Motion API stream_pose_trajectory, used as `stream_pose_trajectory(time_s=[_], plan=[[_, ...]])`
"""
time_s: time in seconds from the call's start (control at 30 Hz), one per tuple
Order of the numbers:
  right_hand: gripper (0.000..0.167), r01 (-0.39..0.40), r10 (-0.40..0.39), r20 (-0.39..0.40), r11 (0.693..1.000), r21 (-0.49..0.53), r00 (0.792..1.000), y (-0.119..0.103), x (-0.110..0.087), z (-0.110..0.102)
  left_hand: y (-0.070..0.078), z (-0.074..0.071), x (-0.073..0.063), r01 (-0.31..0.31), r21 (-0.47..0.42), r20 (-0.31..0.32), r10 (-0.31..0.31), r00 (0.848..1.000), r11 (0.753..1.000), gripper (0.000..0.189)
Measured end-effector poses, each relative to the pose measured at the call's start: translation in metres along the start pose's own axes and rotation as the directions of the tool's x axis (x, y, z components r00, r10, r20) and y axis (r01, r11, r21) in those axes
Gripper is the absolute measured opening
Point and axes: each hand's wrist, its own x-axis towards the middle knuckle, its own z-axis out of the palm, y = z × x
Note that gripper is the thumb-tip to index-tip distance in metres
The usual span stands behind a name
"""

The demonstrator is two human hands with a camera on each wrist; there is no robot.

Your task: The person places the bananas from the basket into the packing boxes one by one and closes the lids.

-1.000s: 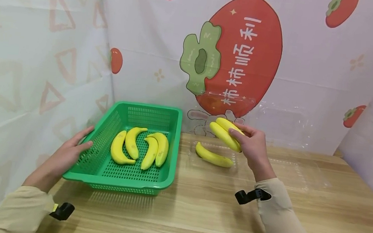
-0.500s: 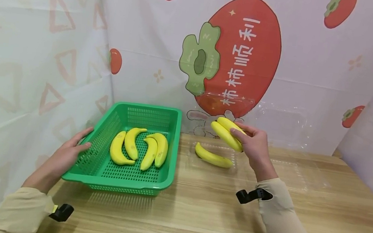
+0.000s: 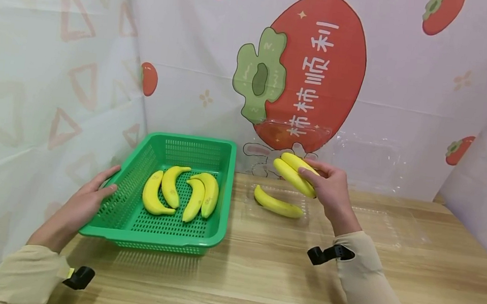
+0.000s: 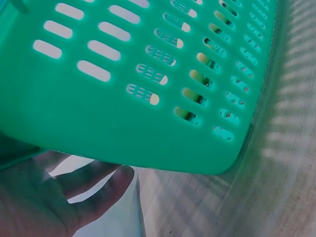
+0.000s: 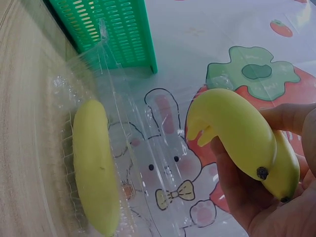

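My right hand (image 3: 330, 193) holds two yellow bananas (image 3: 294, 174) side by side between thumb and fingers, raised above a clear plastic clamshell box. In the right wrist view, the dark tips of these bananas (image 5: 237, 128) point toward the palm. One more banana (image 3: 278, 203) lies in the clamshell box (image 3: 248, 207) below. On the left, my left hand (image 3: 82, 204) grips the side rim of a green plastic basket (image 3: 154, 237), thumb over the rim. The left wrist view shows its fingers (image 4: 106, 190) under the basket's edge. Several bananas (image 3: 195, 200) lie inside, on the slotted bottom.
A second clear plastic box (image 3: 389, 229) lies open to the right, its lid leaning up against the printed backdrop (image 3: 380, 77). A pale curtain (image 3: 20, 113) closes off the left side. All stands on a wood-grain table (image 3: 256, 282).
The head view has shifted very slightly. Both hands keep their hold, and the bananas in the right hand stay at nearly the same spot.
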Motion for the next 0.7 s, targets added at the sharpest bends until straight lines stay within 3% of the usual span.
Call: stream_pose_trajectory(time_s=[0.7], plan=[[0.054, -0.003, 0.004, 0.025, 1.0, -0.012, 1.0, 0.0006, -0.0005, -0.0034, -0.0006, 0.0, -0.0004, -0.015, 0.017, -0.013, 0.015, 1.0, 1.0, 0.07]])
